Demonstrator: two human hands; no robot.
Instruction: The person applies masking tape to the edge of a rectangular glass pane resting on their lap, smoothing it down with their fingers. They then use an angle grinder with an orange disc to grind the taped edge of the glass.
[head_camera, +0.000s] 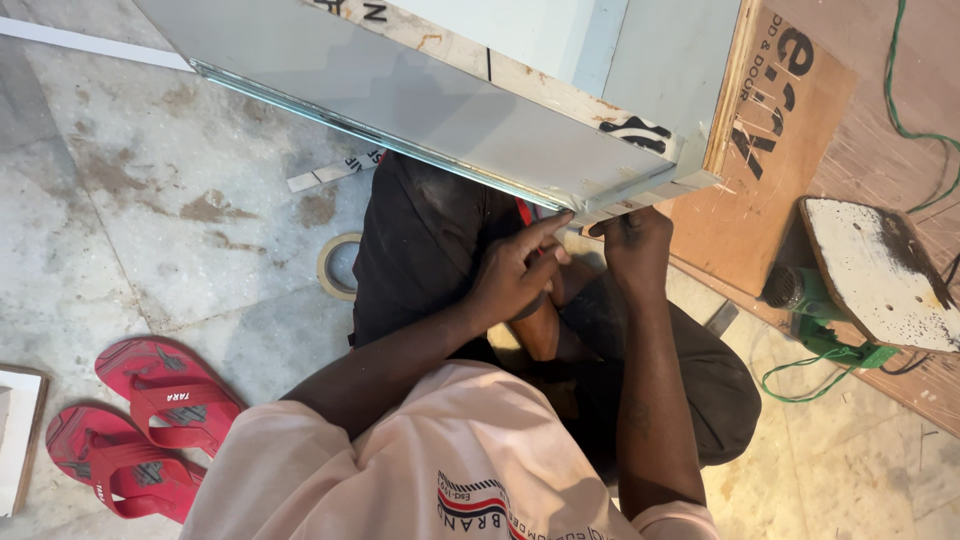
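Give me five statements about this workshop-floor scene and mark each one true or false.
1. Both hands work at the lower corner of the grey laminated panel. True: the left hand and the right hand meet there.
2. A pair of blue sandals lies on the floor. False: the sandals are red.
3. A roll of tape lies on the stone floor. True.
4. The green power tool is in the right hand. False: it lies apart, beside the plywood sheet.
5. The person wears a black shirt. False: the shirt is pale pink.
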